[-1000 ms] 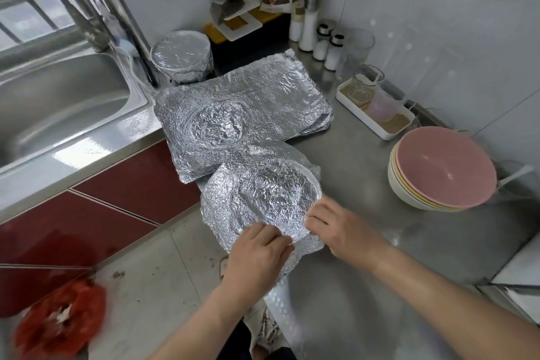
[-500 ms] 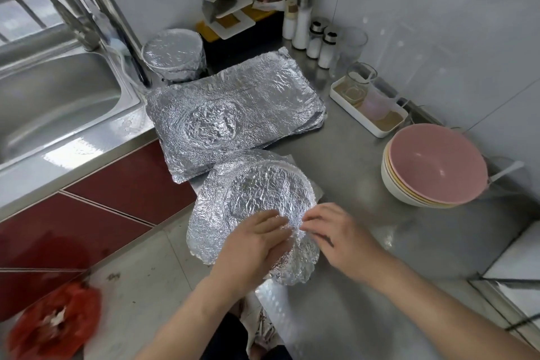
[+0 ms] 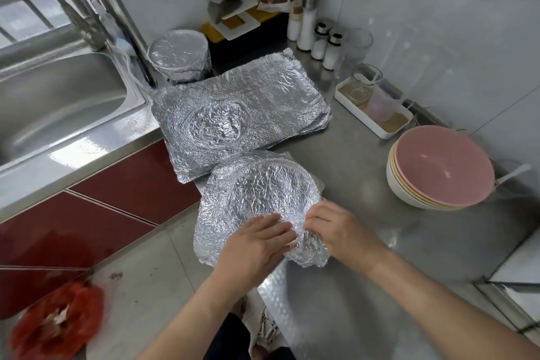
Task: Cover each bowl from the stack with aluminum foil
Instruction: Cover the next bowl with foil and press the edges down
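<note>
Sink (image 3: pixel 58 102) far left of L hand (image 3: pixel 257 245). Beyond hands: foil-capped bowl (image 3: pixel 178 52), stack of foil sheets (image 3: pixel 242 114). Foil-draped bowl (image 3: pixel 263 193) at desk (image 3: pixel 380 272) front edge, under both hands. L hand flat, fingers straight, pressing near rim; R hand (image 3: pixel 342 231) curled, pinching foil edge (image 3: pixel 309 251). Right of R hand: bare desk, then pink-topped bowl stack (image 3: pixel 441 166).

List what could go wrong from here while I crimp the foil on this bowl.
1. The foil-wrapped bowl sits at the front edge of the counter, and its foil hangs past that edge. Pressure from the flat left hand could tip it off.
2. The right hand pinches crumpled foil at the near rim. A harder pull may tear it.
</note>
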Tool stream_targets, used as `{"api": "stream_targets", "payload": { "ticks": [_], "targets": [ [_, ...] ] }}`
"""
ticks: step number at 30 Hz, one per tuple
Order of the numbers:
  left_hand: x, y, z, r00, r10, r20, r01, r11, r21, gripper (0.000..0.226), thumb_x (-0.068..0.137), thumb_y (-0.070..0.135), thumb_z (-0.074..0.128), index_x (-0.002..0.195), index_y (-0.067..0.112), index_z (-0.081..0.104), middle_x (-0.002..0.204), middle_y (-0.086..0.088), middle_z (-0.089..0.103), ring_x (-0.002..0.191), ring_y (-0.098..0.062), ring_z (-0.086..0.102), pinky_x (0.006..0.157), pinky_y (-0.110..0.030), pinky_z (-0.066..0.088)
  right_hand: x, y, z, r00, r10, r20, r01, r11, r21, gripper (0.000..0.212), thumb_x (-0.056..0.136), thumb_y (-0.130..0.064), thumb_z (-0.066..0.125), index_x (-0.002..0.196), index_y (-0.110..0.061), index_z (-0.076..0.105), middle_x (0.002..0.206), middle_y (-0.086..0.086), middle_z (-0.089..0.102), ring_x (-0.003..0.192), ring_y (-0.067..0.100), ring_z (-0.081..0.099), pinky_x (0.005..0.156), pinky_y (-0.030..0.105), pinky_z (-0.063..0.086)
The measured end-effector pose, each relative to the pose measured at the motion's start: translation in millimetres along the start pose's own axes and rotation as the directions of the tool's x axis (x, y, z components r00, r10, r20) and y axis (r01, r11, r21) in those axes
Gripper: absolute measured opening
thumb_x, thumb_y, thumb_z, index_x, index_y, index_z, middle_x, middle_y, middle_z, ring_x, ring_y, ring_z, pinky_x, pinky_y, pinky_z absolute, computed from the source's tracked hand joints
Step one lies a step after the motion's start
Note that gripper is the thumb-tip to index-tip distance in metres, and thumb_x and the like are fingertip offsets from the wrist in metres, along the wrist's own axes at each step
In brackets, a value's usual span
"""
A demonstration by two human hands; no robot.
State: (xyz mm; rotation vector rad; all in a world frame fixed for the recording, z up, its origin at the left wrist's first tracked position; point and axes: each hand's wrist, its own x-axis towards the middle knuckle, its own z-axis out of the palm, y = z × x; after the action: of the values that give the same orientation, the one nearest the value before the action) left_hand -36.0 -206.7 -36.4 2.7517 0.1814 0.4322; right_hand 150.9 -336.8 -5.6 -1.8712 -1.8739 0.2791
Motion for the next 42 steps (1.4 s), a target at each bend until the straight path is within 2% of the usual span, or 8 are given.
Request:
{"api": "stream_targets", "payload": {
  "ticks": [5, 8, 13, 19, 23, 29, 37, 42],
  "targets": [
    [1, 6, -1, 0.999, -0.033, -0.037, 0.033, 0.999, 0.016, 0.031, 0.096, 0.039, 0.056, 0.115, 0.020, 0.072, 0.123, 0.005, 0.067, 0.116, -0.023, 0.059, 0.095, -0.037, 0.051, 0, -8, 0, 0.982, 0.188, -0.006, -0.184, 0.968, 0.168, 0.018, 0.084, -0.022, 0.064, 0.097, -0.014, 0.074, 0.098, -0.005, 0.063, 0.096, 0.009, 0.053, 0.090, 0.016, 0.041],
    [3, 8, -3, 0.997, -0.027, -0.070, 0.029, 0.999, 0.033, 0.027, 0.095, 0.038, 0.059, 0.108, 0.019, 0.074, 0.113, 0.004, 0.070, 0.096, -0.022, 0.060, 0.081, -0.036, 0.053, 0, -13, 7, 0.985, 0.170, 0.040, -0.174, 0.978, 0.117, 0.022, 0.079, -0.033, 0.071, 0.094, -0.017, 0.075, 0.094, -0.005, 0.062, 0.092, 0.015, 0.054, 0.085, 0.025, 0.046],
    [4, 7, -3, 0.996, 0.016, -0.089, -0.010, 0.997, 0.071, 0.019, 0.092, 0.032, 0.066, 0.098, 0.018, 0.076, 0.094, 0.006, 0.070, 0.078, -0.017, 0.057, 0.068, -0.031, 0.051, 2, -13, 12, 0.999, 0.025, 0.040, -0.023, 0.998, -0.052, 0.015, 0.070, -0.017, 0.083, 0.080, -0.017, 0.072, 0.082, -0.004, 0.059, 0.080, 0.017, 0.055, 0.072, 0.021, 0.043],
    [10, 13, 9, 0.994, 0.007, -0.106, 0.003, 0.995, 0.098, 0.021, 0.098, 0.026, 0.059, 0.086, 0.016, 0.075, 0.082, 0.006, 0.068, 0.070, -0.017, 0.055, 0.063, -0.033, 0.050, 2, 0, 15, 0.996, -0.090, 0.024, 0.092, 0.979, -0.181, 0.017, 0.073, 0.001, 0.069, 0.069, -0.013, 0.060, 0.075, 0.001, 0.051, 0.077, 0.021, 0.049, 0.061, 0.032, 0.046],
    [14, 29, 15, 0.993, -0.081, -0.086, 0.089, 0.992, 0.088, 0.015, 0.097, 0.024, 0.059, 0.097, 0.016, 0.072, 0.094, 0.004, 0.067, 0.077, -0.018, 0.053, 0.065, -0.036, 0.050, 3, 14, 1, 0.987, -0.151, 0.057, 0.160, 0.963, -0.216, 0.017, 0.076, -0.001, 0.050, 0.069, -0.013, 0.060, 0.078, 0.002, 0.054, 0.084, 0.022, 0.054, 0.067, 0.031, 0.050],
    [15, 15, -8, 0.991, -0.126, -0.038, 0.129, 0.987, 0.098, 0.037, 0.099, 0.039, 0.045, 0.121, 0.020, 0.069, 0.132, 0.001, 0.063, 0.121, -0.025, 0.058, 0.099, -0.042, 0.050, 4, 29, -20, 0.998, 0.057, -0.003, -0.056, 0.989, -0.134, 0.040, 0.062, 0.013, 0.072, 0.090, -0.015, 0.070, 0.102, -0.003, 0.065, 0.111, 0.021, 0.059, 0.080, 0.033, 0.055],
    [4, 1, -10, 0.990, -0.099, 0.103, 0.083, 0.985, 0.148, 0.041, 0.097, 0.055, 0.041, 0.121, 0.033, 0.065, 0.136, 0.006, 0.059, 0.130, -0.019, 0.051, 0.107, -0.037, 0.039, -5, -15, -2, 0.989, 0.143, 0.043, -0.147, 0.983, 0.108, 0.027, 0.089, -0.037, 0.055, 0.101, -0.018, 0.071, 0.101, -0.009, 0.062, 0.097, 0.010, 0.054, 0.087, 0.023, 0.045],
    [-1, -4, -5, 0.992, -0.076, 0.103, 0.058, 0.983, 0.174, 0.040, 0.097, 0.052, 0.044, 0.127, 0.033, 0.062, 0.137, 0.007, 0.058, 0.131, -0.019, 0.050, 0.109, -0.035, 0.033, -4, -7, 4, 0.986, 0.160, 0.050, -0.165, 0.977, 0.137, 0.029, 0.088, -0.042, 0.058, 0.095, -0.017, 0.071, 0.096, -0.009, 0.064, 0.091, 0.008, 0.054, 0.085, 0.018, 0.042]
  ]
}}
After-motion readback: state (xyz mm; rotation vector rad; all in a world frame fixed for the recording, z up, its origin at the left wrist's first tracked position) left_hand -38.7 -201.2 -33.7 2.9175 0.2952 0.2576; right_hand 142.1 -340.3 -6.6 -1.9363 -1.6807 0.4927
